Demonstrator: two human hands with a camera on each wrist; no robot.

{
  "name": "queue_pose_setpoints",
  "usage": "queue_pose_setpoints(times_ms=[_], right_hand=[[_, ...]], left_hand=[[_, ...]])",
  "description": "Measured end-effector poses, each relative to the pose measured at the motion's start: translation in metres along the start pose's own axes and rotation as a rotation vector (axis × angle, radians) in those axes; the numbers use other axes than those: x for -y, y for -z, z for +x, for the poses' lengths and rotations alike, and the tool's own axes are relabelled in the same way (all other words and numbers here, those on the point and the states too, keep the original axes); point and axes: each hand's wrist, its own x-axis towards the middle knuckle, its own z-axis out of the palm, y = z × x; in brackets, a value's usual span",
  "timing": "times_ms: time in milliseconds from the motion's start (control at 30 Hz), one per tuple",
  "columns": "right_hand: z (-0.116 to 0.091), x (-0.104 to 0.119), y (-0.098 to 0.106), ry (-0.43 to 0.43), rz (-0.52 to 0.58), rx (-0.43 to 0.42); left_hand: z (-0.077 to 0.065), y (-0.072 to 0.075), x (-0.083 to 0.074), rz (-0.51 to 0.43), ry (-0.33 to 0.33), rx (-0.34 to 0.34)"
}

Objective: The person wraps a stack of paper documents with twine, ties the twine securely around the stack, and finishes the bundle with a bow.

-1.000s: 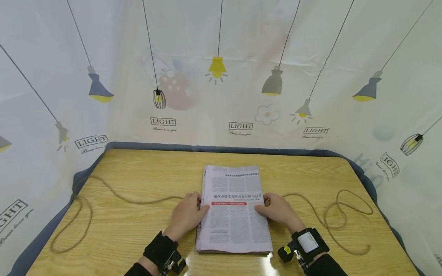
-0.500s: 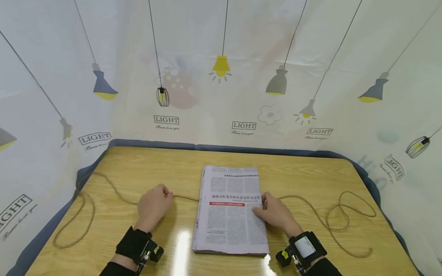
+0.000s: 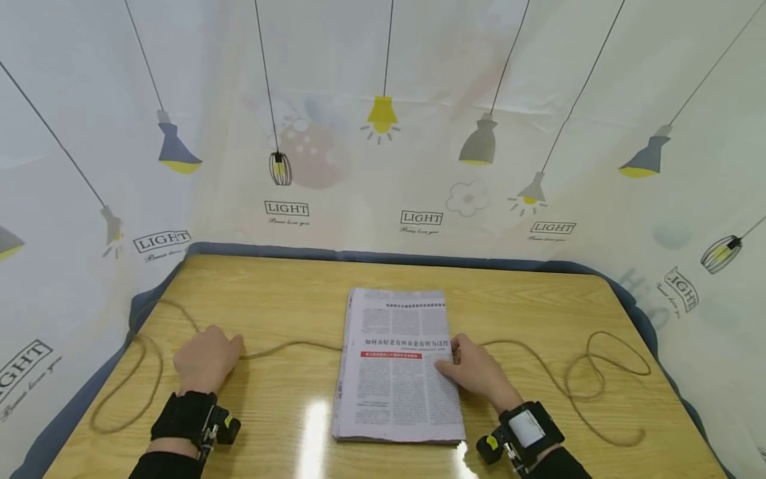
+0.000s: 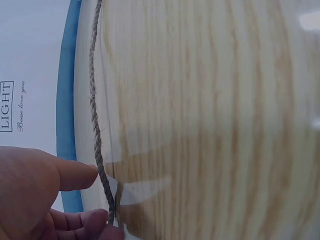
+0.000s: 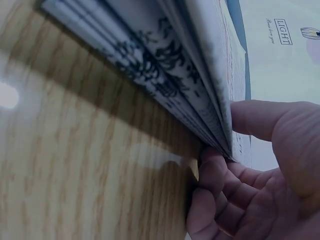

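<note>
A folded stack of newspapers [image 3: 401,392] lies at the middle of the table, across a thin brown rope [image 3: 293,344] that comes out on both sides. My right hand [image 3: 479,369] grips the stack's right edge, thumb on top and fingers curled at the underside, as the right wrist view shows. There the layered page edges [image 5: 150,65] tilt slightly off the wood. Left of the stack, my left hand [image 3: 206,359] has the rope between its thumb and curled fingers; in the left wrist view the thumb touches the twisted rope [image 4: 95,110].
The wooden table [image 3: 287,286] has a dark blue border [image 3: 389,257] along its far side. Loose rope coils [image 3: 583,372] lie at the right, and another rope loop [image 3: 128,419] at the left. A lamp-patterned sheet [image 3: 359,53] hangs behind.
My left hand has left the newspaper stack's edge, taken the rope and moved left along it. The right hand keeps its grip on the stack.
</note>
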Motion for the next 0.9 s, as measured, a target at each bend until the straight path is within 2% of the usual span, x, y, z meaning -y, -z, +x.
queue_pose_setpoints(times_ms=[133,267,500,667,767,900], right_hand=[[-0.001,-0.001,0.004,-0.001,0.002,0.007],[0.0,-0.003,0.008,-0.022,-0.016,-0.023],[0.004,-0.004,0.016,-0.05,-0.047,-0.071],[0.005,-0.005,0.019,-0.057,-0.024,-0.075],[0.004,-0.004,0.02,-0.062,-0.013,-0.075],[0.004,-0.003,0.021,-0.067,-0.011,-0.074]], left_hand=[[0.002,0.0,0.0,0.009,0.012,0.024],[0.004,0.0,0.0,-0.018,0.024,0.021],[0.003,-0.001,0.0,-0.081,0.031,-0.099],[0.002,-0.003,-0.001,-0.14,0.001,-0.175],[0.003,-0.004,0.0,-0.209,-0.002,-0.186],[0.005,-0.007,-0.001,-0.29,-0.013,-0.16]])
